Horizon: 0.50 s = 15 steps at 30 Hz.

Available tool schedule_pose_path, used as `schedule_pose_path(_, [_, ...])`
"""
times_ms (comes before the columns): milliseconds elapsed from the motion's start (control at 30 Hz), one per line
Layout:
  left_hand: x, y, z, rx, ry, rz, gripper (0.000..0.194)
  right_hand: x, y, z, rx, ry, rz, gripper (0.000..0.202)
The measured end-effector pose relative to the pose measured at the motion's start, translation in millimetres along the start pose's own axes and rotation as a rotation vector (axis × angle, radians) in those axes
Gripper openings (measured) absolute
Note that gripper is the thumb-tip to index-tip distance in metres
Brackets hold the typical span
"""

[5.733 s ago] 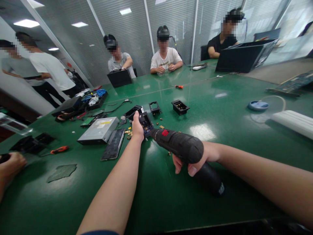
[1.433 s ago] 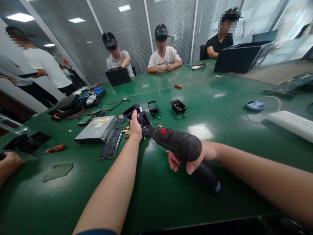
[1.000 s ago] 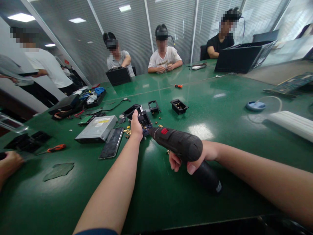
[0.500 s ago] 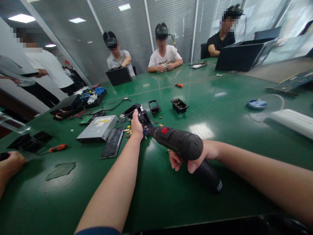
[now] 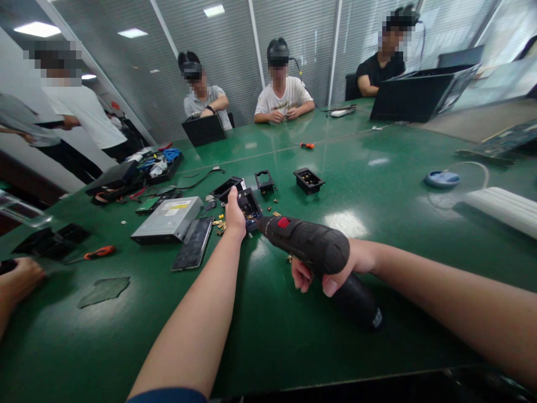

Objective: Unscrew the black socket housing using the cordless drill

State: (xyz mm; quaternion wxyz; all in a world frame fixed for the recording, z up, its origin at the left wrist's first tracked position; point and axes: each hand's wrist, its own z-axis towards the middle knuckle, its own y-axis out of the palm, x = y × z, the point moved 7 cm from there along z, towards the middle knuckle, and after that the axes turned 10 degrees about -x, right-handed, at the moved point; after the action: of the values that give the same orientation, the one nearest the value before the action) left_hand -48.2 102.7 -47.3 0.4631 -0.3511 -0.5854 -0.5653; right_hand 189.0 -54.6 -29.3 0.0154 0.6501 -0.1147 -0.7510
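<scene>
My left hand [image 5: 235,215] is closed on a black plastic socket box [image 5: 250,208], its open side with brass parts turned to the right. My right hand [image 5: 312,275] grips a black cordless drill [image 5: 308,240] with a red mark on top. The drill's nose points left into the box; its tip is hidden there. Small brass pieces [image 5: 220,226] lie beside my left hand. Behind the box are another black housing [image 5: 229,188] and an upright black frame [image 5: 264,182]. A further black socket box [image 5: 309,180] with brass inside stands to the right.
Left of my arm are a disc drive [image 5: 170,220], a smartphone [image 5: 193,244] and an orange screwdriver [image 5: 99,253]. Another person's hand [image 5: 20,279] is at the left edge. A second screwdriver [image 5: 307,145] lies farther back. Several people are around the green table [image 5: 398,212].
My hands, the drill and the socket box hold almost the same position. Only the view has shifted slightly.
</scene>
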Motion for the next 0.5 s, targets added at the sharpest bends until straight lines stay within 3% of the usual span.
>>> schedule_pose_path(500, [-0.6,0.8,-0.8,0.003,-0.030,-0.042,0.069,-2.3,1.8,-0.6,-0.003,-0.017,0.007,0.048])
